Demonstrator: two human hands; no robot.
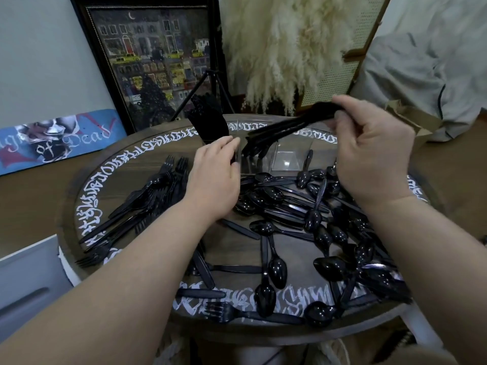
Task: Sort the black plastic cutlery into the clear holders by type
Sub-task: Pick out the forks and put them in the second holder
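Note:
My right hand (369,151) grips a bundle of black forks (279,131) by the handles, their tines pointing down-left over the clear holders (286,158) at the back of the round table. My left hand (216,169) holds the side of the clear holder, its fingers curled round the wall. The leftmost holder compartment stands full of upright black cutlery (208,117). A pile of forks (147,201) lies on the table's left. Spoons (324,233) and knives (239,229) lie scattered across the middle and right.
The round wooden table (126,164) has white lettering round its rim. Behind it stand a framed picture (155,61), a tripod (213,75), pampas grass (284,48) and a skateboard deck (58,138). A lone fork (229,313) lies at the front edge.

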